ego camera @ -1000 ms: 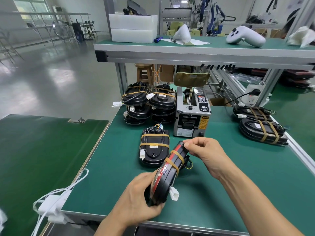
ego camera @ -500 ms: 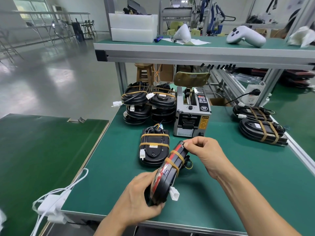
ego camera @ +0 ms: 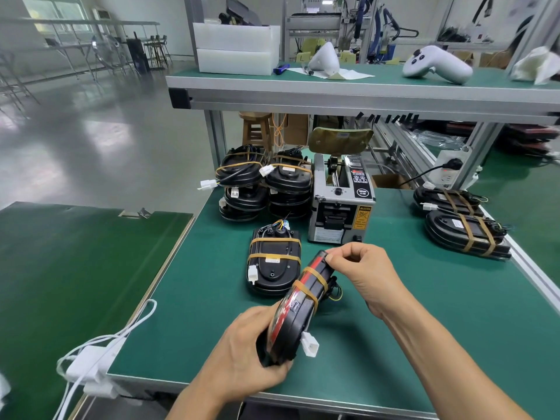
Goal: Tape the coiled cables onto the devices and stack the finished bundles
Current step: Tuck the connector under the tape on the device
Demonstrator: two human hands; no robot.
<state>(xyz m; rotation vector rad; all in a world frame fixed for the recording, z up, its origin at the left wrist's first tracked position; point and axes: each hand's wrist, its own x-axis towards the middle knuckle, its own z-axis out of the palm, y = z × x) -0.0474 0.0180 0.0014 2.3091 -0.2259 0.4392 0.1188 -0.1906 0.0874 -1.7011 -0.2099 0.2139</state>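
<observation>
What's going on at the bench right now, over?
Left hand grips device on edge. Right hand pinches its top. Two tape bands on. Nothing blocking.

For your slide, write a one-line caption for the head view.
Both hands, left and right, hold a taped device on edge over the green bench.

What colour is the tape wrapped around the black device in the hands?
Tan, a yellowish brown: two tape bands cross the held device, seen in the head view.
</observation>
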